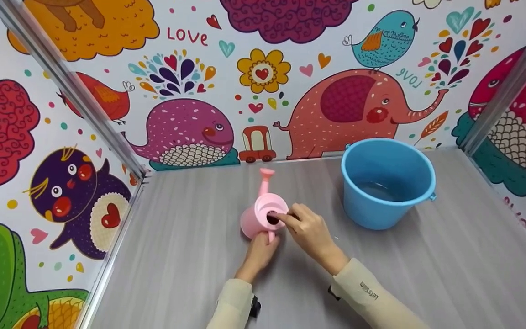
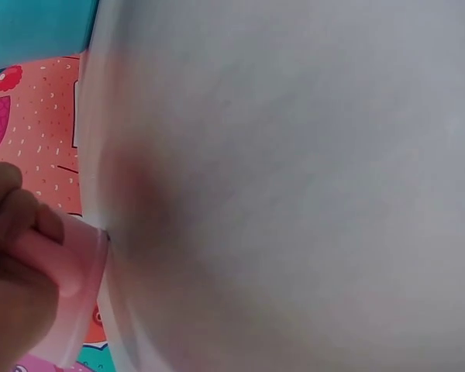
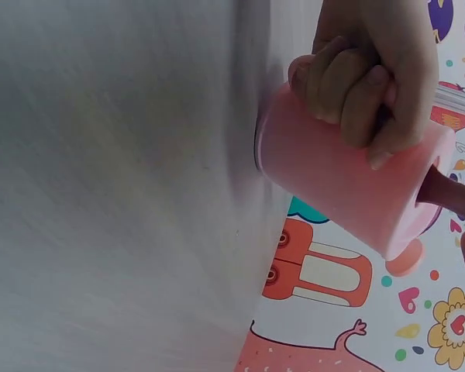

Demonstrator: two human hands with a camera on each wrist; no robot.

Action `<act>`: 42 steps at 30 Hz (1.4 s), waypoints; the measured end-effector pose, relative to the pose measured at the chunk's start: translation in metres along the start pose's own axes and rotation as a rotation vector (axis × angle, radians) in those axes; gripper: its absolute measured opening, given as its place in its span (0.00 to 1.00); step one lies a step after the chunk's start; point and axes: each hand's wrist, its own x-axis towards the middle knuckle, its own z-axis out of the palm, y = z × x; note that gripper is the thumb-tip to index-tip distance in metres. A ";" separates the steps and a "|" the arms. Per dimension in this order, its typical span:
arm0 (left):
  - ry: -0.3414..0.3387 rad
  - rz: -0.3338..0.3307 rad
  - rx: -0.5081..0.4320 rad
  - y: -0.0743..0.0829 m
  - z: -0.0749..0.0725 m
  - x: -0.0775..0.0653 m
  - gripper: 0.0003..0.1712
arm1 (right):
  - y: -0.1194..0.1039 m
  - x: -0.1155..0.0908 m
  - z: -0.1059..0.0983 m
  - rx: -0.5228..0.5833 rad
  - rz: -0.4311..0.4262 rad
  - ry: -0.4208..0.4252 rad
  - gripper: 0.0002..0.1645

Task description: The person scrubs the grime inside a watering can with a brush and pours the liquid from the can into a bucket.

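Observation:
A pink watering can (image 1: 250,220) stands on the table, its spout pointing to the back. My left hand (image 1: 260,253) grips the can's handle (image 2: 50,260); in the right wrist view the fingers of this left hand (image 3: 372,93) wrap round it. Over the can's top is my right hand (image 1: 311,230), thumb and index finger at the round opening. From those fingers a slim, dark reddish-brown piece (image 3: 453,195) runs into the opening. Its inner end is hidden inside the can, and I cannot tell what it is.
A blue bucket (image 1: 352,201) stands to the right of the can, near the back of the grey table (image 1: 181,256). Cartoon-printed walls (image 1: 263,109) with metal corner posts (image 1: 85,105) close off the back and sides.

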 end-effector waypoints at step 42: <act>0.008 0.081 0.110 0.000 -0.003 0.001 0.16 | -0.014 0.001 0.018 -0.040 0.007 -0.128 0.08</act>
